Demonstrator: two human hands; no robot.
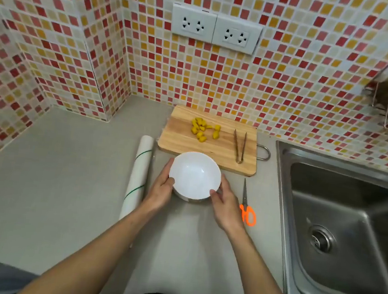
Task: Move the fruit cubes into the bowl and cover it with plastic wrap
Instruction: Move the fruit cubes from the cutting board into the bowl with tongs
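An empty white bowl (194,174) sits on the grey counter just in front of a wooden cutting board (182,138). My left hand (160,189) grips its left rim and my right hand (225,203) grips its right rim, thumbs over the edge. Several yellow fruit cubes (202,128) lie in a loose pile on the far half of the board. Wooden tongs (239,143) rest on the board's right side. A white roll of plastic wrap (137,176) lies lengthwise to the left of the bowl.
Scissors with orange handles (247,207) lie right of the bowl. A steel sink (339,223) fills the right side. Tiled walls enclose the counter (51,179) at back and left, with wall sockets (215,28) above the board.
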